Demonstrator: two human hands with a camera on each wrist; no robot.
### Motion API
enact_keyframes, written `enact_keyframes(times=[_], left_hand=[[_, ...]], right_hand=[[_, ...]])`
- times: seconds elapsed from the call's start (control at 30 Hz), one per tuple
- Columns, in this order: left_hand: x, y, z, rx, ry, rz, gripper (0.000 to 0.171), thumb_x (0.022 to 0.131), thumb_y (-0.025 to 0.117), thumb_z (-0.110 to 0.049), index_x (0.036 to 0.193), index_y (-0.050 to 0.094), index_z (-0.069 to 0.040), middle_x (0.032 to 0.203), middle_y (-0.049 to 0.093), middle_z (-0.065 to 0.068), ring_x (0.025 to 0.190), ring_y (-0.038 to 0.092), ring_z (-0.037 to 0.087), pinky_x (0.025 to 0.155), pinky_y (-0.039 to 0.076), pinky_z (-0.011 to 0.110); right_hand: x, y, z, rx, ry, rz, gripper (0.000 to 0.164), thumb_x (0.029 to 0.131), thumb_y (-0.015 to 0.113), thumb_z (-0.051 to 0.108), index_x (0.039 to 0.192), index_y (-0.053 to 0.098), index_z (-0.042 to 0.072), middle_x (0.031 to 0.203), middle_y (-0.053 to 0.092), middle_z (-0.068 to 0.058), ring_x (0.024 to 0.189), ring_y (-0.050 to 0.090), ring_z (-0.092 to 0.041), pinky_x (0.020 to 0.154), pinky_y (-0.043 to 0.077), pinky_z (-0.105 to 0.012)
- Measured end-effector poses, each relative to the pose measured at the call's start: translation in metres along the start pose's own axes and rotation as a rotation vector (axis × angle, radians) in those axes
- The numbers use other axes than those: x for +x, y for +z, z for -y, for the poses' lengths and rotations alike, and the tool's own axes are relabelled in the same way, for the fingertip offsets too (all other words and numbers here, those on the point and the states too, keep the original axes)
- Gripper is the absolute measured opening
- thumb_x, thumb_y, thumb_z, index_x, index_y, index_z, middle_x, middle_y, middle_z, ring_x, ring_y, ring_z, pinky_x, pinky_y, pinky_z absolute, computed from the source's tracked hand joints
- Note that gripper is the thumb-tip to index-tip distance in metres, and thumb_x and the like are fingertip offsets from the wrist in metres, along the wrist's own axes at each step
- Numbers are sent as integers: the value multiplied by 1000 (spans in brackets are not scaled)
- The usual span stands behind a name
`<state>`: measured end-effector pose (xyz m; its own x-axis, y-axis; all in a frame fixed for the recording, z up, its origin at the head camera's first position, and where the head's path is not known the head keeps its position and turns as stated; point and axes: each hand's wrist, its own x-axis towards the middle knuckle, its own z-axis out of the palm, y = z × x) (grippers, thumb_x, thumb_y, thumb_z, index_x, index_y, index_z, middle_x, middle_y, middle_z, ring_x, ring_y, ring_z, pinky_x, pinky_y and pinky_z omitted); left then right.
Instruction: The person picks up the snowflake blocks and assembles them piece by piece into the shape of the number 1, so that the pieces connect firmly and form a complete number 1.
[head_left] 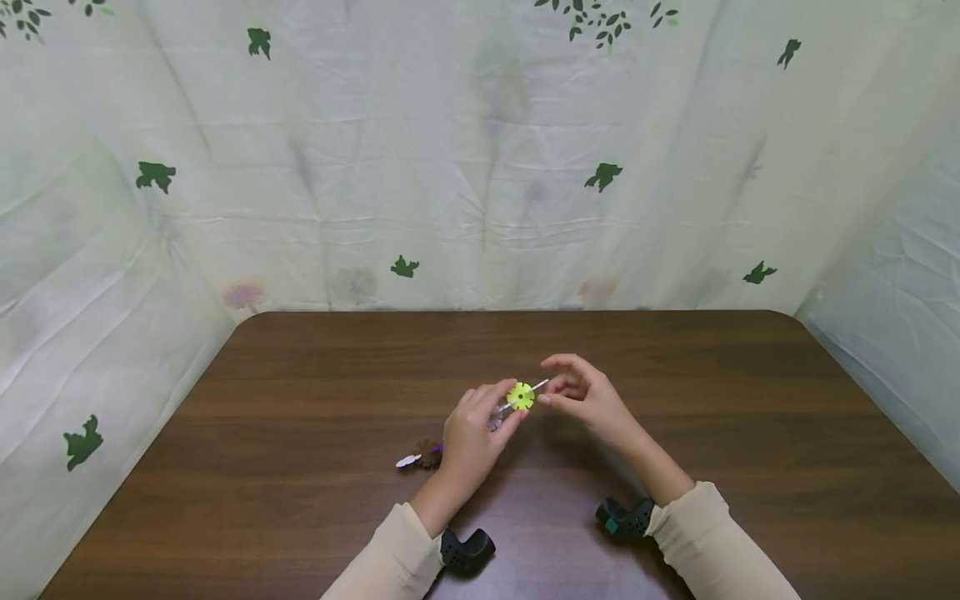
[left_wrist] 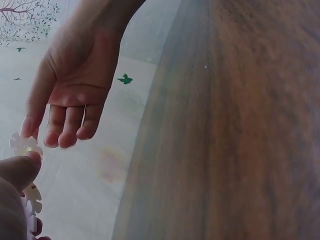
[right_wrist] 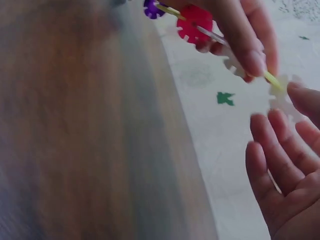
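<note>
My left hand (head_left: 474,429) grips a chain of notched plastic discs, with a yellow-green disc (head_left: 521,397) between thumb and fingers. Joined to it at the upper right, a white disc (head_left: 540,385) appears edge-on. In the right wrist view, a red disc (right_wrist: 194,31) and a purple disc (right_wrist: 151,9) stretch away behind the left hand. A brown disc (head_left: 429,455) shows at the chain's lower left. My right hand (head_left: 592,404) is beside the white disc, fingers loosely extended; its thumb appears to touch the disc's edge.
The chain hangs over a brown wooden table (head_left: 300,375). A pale curtain (head_left: 450,167) with green bird shapes rises behind and at the sides. Black wrist devices sit under both forearms, one at the left cuff (head_left: 467,552), one at the right (head_left: 626,518).
</note>
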<state>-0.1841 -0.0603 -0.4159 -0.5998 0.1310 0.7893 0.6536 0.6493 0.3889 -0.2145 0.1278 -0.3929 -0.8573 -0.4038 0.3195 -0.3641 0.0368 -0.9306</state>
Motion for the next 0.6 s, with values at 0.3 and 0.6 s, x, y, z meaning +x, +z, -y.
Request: enact_keyframes(times=[0.3, 0.6], left_hand=[[4, -1, -9, 18, 3, 6, 37, 71, 77, -18, 104, 63, -8, 88, 63, 1, 74, 55, 15, 61, 46, 27], [14, -13, -9, -36, -61, 217, 52, 71, 76, -30, 114, 56, -8, 101, 61, 1, 90, 57, 15, 72, 47, 31]], right_hand=[[-3, 16, 4, 73, -13, -10, 31, 82, 62, -3, 109, 48, -8, 83, 60, -20, 74, 62, -18, 68, 50, -31], [-1, 9, 9, 115, 25, -93, 28, 82, 60, -4, 108, 49, -5, 83, 61, -17, 76, 62, -21, 71, 50, -41]])
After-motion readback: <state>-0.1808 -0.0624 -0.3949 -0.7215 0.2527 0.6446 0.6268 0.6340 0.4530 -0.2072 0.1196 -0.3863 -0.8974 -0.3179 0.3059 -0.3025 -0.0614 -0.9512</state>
